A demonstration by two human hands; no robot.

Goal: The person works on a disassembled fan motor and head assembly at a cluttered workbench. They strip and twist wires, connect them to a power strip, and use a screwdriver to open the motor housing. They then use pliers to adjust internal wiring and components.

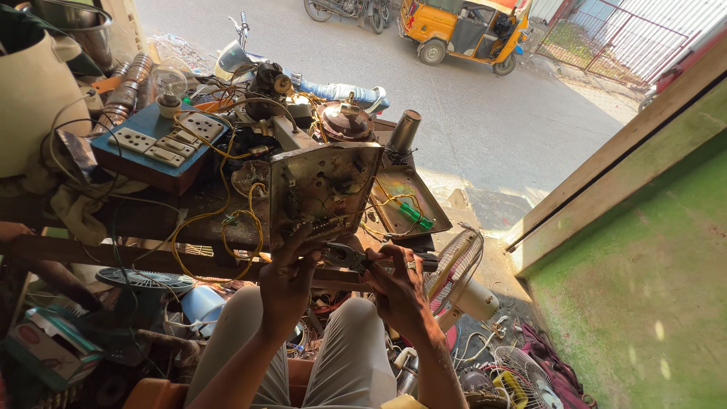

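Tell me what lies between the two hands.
In the head view, pliers span from the right hand toward the left hand, under the metal panel.

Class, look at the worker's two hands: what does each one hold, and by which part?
The left hand holds the metal panel by its lower edge. The right hand holds the pliers by their handles, jaws toward the panel.

A worn, rust-spotted square metal chassis plate (324,189) stands tilted on edge at the counter's near edge, its face studded with screws and small parts, yellow wires (227,227) looping from its lower left side. Pliers (347,256) with dark jaws touch its bottom edge, handles pointing right.
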